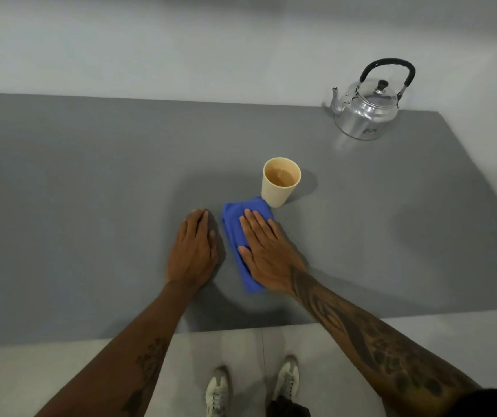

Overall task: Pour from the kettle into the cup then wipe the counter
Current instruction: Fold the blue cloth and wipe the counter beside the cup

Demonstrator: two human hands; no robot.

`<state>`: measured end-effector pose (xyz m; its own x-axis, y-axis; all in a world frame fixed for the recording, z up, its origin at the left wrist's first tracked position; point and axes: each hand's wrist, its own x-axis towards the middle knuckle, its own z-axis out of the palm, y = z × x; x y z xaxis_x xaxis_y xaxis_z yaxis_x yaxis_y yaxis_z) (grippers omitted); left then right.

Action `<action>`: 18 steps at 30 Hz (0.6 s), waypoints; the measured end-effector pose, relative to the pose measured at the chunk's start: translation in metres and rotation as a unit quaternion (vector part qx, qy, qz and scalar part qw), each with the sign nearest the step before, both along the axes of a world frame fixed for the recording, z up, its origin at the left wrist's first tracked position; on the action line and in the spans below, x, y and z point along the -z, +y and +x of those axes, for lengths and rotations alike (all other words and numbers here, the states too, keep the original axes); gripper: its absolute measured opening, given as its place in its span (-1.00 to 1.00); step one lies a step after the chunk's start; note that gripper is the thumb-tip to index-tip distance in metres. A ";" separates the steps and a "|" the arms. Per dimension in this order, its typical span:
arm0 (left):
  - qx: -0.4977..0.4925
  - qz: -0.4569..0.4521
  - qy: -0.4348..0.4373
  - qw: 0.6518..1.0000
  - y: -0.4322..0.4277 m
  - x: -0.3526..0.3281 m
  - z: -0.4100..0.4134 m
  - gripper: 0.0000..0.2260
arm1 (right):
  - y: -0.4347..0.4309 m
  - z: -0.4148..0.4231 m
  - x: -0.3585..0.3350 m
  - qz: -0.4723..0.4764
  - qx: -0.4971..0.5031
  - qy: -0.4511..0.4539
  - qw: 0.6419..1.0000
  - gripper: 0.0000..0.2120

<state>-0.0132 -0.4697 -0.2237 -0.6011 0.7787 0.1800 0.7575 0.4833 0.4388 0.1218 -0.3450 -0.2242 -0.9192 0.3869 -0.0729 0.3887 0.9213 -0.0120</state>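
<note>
counter (90,206), cup (280,192) of liquid (280,176)

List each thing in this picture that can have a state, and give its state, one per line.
Kettle: upright, lid on, set at the counter's far right.
Cup: upright, holds brownish liquid.
Cloth: folded, flat on the counter, its far corner at the cup's base.
Right hand: open, pressed flat on the cloth.
Left hand: flat on the counter, empty.
</note>
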 end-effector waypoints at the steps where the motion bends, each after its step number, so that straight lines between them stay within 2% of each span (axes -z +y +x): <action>1: -0.002 -0.002 -0.005 1.000 0.001 0.001 -0.001 -0.61 | 0.004 0.024 0.002 -0.002 0.010 0.000 1.000 -0.41; 5: -0.003 -0.020 -0.018 1.000 0.002 0.000 -0.001 -0.59 | 0.045 0.088 -0.003 -0.030 0.115 -0.006 0.993 -0.41; 9: -0.005 -0.031 -0.014 0.999 0.005 0.000 0.000 -0.59 | 0.075 0.038 -0.010 -0.006 0.251 0.016 0.968 -0.44; 11: -0.013 -0.031 -0.013 0.999 0.005 -0.001 0.000 -0.60 | 0.066 0.033 -0.009 -0.008 0.235 0.006 0.972 -0.44; 15: -0.014 -0.028 -0.008 0.999 0.003 -0.001 0.000 -0.58 | 0.056 0.106 -0.005 -0.012 0.118 -0.034 0.992 -0.42; 16: -0.016 -0.032 -0.012 0.999 0.004 -0.001 0.000 -0.58 | 0.071 0.116 -0.006 -0.012 0.121 -0.035 0.992 -0.40; 18: -0.022 -0.041 -0.018 0.999 0.004 0.000 0.001 -0.59 | 0.107 0.108 -0.009 -0.010 0.191 -0.022 0.981 -0.40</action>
